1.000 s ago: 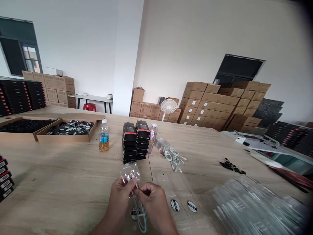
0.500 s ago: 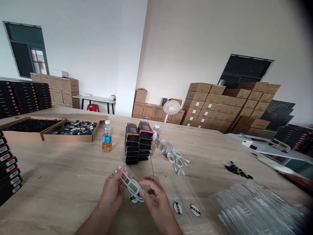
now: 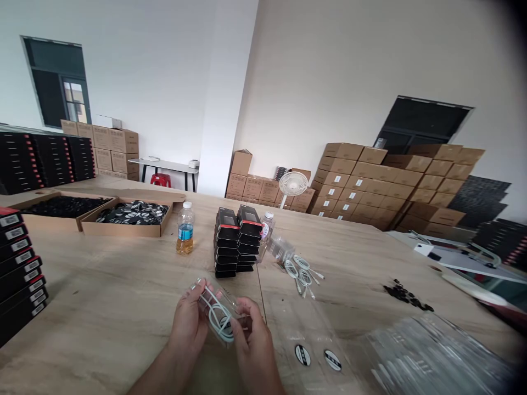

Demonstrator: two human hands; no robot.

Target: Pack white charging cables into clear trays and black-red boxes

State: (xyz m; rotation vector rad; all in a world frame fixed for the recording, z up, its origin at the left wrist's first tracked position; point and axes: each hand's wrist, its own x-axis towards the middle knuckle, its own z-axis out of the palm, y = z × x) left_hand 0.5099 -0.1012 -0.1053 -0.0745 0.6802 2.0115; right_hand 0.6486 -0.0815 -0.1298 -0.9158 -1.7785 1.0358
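My left hand (image 3: 188,321) is closed on the left side of a clear plastic package (image 3: 223,296), thumb on top near one end of a pale coiled cable (image 3: 214,317). The coil lies on the package, slanting down to the right. My right hand (image 3: 256,343) pinches the package's right edge, its fingers close beside the coil. A round black-and-white label shows partly beneath the cable. To the right lie clear plastic packages with similar round labels (image 3: 302,355). Several more coiled cables (image 3: 303,274) rest beyond my right hand.
Two stacks of black boxes (image 3: 227,244) stand ahead, beside a clear bottle (image 3: 267,227). A bottle of amber liquid (image 3: 185,233) is left of them. Cardboard trays (image 3: 123,227) hold dark pieces. Stacked clear packaging (image 3: 436,356) and small black parts (image 3: 407,296) lie right; more black boxes (image 3: 22,263) left.
My right hand has shifted from the cable's lower end to the package's right edge. The coil now lies lower and flatter against the package. The whole view has swung slightly left.
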